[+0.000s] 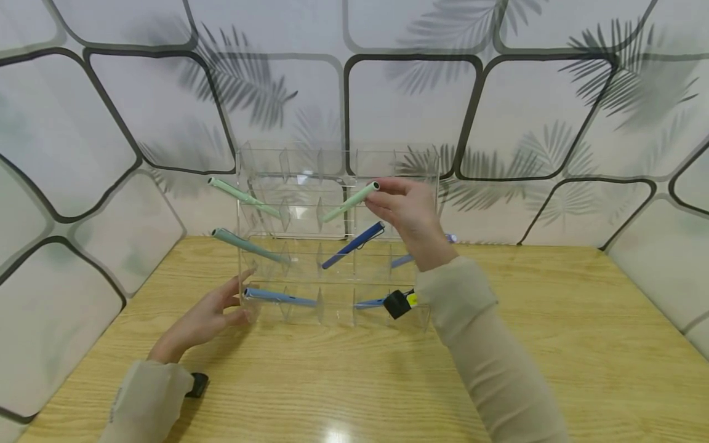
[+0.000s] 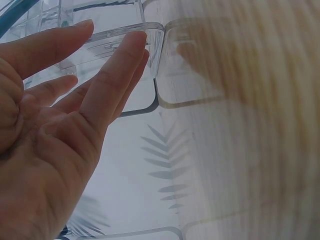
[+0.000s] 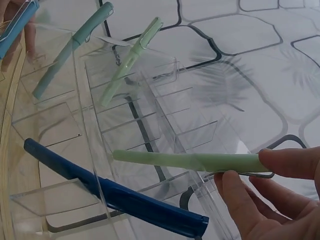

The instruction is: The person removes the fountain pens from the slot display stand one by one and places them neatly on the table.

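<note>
My right hand (image 1: 407, 206) pinches the upper, clip end of a light green pen (image 3: 185, 161) between thumb and fingers. The pen slants over an upper tier of a clear acrylic pen rack (image 1: 338, 277), its lower end by the dividers. Just below it, a dark blue pen (image 1: 352, 245) leans in the middle tier. My left hand (image 1: 207, 317) is at the rack's lower left corner with its fingers extended; in the left wrist view the fingertips (image 2: 135, 40) lie against the clear edge. Whether they press on it, I cannot tell.
Down the rack's left side lie another light green pen (image 1: 244, 197), a grey-green pen (image 1: 249, 245) and a light blue pen (image 1: 279, 298). A periwinkle pen (image 1: 401, 261) is partly behind the right wrist; a blue pen (image 1: 368, 304) sits below. A patterned backdrop (image 1: 410, 111) stands behind the wooden table (image 1: 310, 381).
</note>
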Demonstrator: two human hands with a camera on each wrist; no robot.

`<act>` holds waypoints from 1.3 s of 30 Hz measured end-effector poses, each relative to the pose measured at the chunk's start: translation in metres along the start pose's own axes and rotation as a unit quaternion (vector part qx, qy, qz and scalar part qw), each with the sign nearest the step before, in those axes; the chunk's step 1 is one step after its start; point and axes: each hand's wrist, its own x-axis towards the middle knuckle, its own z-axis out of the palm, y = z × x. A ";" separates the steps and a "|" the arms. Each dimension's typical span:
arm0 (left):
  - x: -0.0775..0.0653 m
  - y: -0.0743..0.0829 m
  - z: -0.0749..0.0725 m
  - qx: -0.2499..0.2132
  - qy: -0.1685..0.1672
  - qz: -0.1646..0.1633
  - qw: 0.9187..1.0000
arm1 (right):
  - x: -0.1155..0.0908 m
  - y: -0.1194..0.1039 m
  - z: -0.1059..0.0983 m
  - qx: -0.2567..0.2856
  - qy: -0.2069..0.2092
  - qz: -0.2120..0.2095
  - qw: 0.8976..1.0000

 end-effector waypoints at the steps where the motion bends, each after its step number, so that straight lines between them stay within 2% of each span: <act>1: 0.000 0.000 0.000 0.000 0.000 0.000 1.000 | 0.000 0.001 0.001 -0.008 0.004 -0.004 1.000; 5: -0.001 0.000 0.000 0.004 0.001 0.000 1.000 | 0.002 0.004 0.005 -0.026 0.015 -0.016 0.999; 11: 0.000 0.001 -0.001 0.005 0.000 0.000 1.000 | 0.001 0.005 0.005 -0.010 0.036 -0.034 0.999; 21: 0.000 -0.001 -0.001 0.008 0.002 0.007 1.000 | -0.002 0.000 0.001 0.079 0.048 -0.065 0.994; 31: 0.000 -0.003 0.000 -0.003 -0.003 -0.001 1.000 | -0.002 -0.015 -0.009 0.162 0.065 -0.049 0.983; 39: 0.000 -0.002 -0.001 0.003 -0.001 -0.002 1.000 | -0.007 -0.029 -0.020 0.194 0.049 -0.047 0.979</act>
